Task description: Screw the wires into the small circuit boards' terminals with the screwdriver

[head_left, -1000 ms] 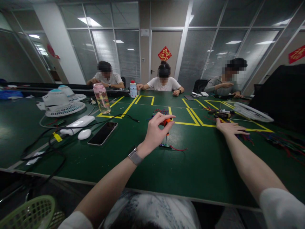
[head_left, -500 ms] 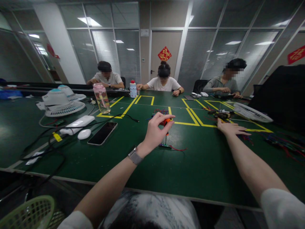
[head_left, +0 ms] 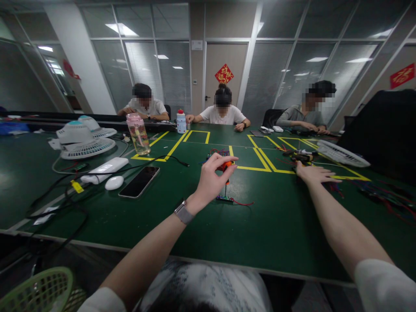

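Observation:
My left hand (head_left: 212, 177) is closed around the orange-and-black handle of a screwdriver (head_left: 228, 165), which stands upright. Its thin shaft points down to a small green circuit board (head_left: 224, 199) on the table, from which a red wire trails right. Behind the fingers lies a bundle of red and blue wires (head_left: 219, 152), partly covered by the hand. Out to the right, my right hand (head_left: 316, 174) rests low with its fingers stretched out. Beside its thumb side is a dark tool-like thing (head_left: 300, 158) whose kind I cannot make out.
On the left are a phone (head_left: 139, 182), a white oval case (head_left: 114, 183), a white power strip (head_left: 104, 169), black cables, fans (head_left: 87, 147) and a pink-lidded bottle (head_left: 139, 134). More wires (head_left: 386, 195) and a white grille (head_left: 342, 154) lie right. Three people sit across the table.
My hands and the screwdriver stay in nearly the same place. The person at the far right has lowered a hand slightly.

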### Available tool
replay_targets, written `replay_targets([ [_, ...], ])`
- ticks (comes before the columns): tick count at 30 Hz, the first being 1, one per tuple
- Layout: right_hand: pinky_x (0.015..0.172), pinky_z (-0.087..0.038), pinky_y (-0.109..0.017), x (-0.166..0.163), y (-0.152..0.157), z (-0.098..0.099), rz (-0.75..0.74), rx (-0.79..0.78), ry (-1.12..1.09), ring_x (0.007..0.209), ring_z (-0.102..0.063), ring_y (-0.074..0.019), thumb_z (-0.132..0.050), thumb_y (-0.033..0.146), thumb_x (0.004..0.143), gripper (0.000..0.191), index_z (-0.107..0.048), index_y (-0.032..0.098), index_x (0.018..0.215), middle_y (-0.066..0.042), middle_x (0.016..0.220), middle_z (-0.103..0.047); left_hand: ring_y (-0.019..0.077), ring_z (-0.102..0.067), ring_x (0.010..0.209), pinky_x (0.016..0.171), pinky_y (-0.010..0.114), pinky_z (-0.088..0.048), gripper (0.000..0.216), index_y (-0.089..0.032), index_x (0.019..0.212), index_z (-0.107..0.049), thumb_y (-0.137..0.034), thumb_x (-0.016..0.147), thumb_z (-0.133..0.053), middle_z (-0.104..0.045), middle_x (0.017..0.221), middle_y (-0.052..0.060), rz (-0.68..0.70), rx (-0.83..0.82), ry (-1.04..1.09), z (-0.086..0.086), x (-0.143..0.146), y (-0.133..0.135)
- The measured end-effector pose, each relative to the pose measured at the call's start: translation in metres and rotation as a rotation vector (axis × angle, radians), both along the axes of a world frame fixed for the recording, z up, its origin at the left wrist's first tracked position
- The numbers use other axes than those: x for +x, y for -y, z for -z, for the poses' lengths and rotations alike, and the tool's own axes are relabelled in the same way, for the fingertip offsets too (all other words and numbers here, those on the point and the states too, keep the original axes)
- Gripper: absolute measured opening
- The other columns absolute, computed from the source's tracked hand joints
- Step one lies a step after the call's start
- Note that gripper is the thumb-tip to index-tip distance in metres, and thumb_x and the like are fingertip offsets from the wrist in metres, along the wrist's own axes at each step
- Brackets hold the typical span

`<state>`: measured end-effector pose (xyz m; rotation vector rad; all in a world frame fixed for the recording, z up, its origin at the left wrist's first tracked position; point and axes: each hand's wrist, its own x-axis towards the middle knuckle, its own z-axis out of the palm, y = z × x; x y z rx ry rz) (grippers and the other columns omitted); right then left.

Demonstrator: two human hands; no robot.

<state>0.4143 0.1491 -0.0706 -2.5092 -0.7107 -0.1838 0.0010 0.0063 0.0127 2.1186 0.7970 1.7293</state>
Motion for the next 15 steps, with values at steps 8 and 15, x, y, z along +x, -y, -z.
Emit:
replay_targets([
  [8, 0.107, -0.014, -0.061, -0.045, 0.033, -0.029, -0.623, 0.218, 0.454, 0.124, -0.036, -0.0409, -0.038, 0.021, 0.088, 0.036, -0.062, 0.001, 0.105, -0.030, 0.122, -0.052, 0.0119, -0.057, 0.076, 0.068, 0.025, -0.048, 0.014, -0.021, 0.096, -0.069, -0.020, 0.084, -0.062, -0.060, 0.084, 0.002, 0.011, -0.005, 0.020, 0.001, 0.000, -0.003],
  [15, 0.101, -0.036, -0.048, -0.134, 0.080, -0.025, -1.107, 0.273, 0.432, 0.111, -0.052, -0.0306, -0.044, 0.031, 0.089, 0.024, -0.066, 0.025, 0.097, -0.006, 0.108, -0.064, 0.0123, -0.060, 0.079, 0.069, 0.024, -0.050, 0.020, -0.020, 0.102, -0.068, -0.028, 0.089, -0.055, -0.061, 0.091, 0.004, 0.066, -0.049, 0.040, 0.006, 0.000, -0.006],
])
